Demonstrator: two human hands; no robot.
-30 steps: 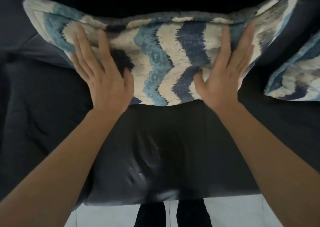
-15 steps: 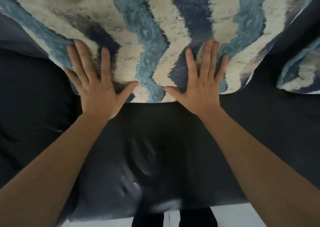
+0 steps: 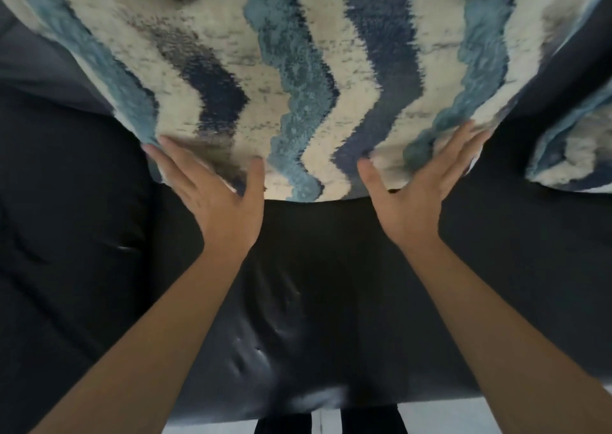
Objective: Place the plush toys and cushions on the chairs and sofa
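The wavy-striped cushion [image 3: 298, 79] leans against the back of the dark sofa [image 3: 331, 284], its lower edge on the seat. It looks light, soft and shaggy, easiest held by its bottom corners. Left hand [image 3: 212, 195] and right hand [image 3: 420, 188] lie flat there, fingers spread, pressing rather than pinching.

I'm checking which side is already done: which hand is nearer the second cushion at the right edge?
Right. The right hand lies on the big cushion beside the second cushion; the left hand is farther off.
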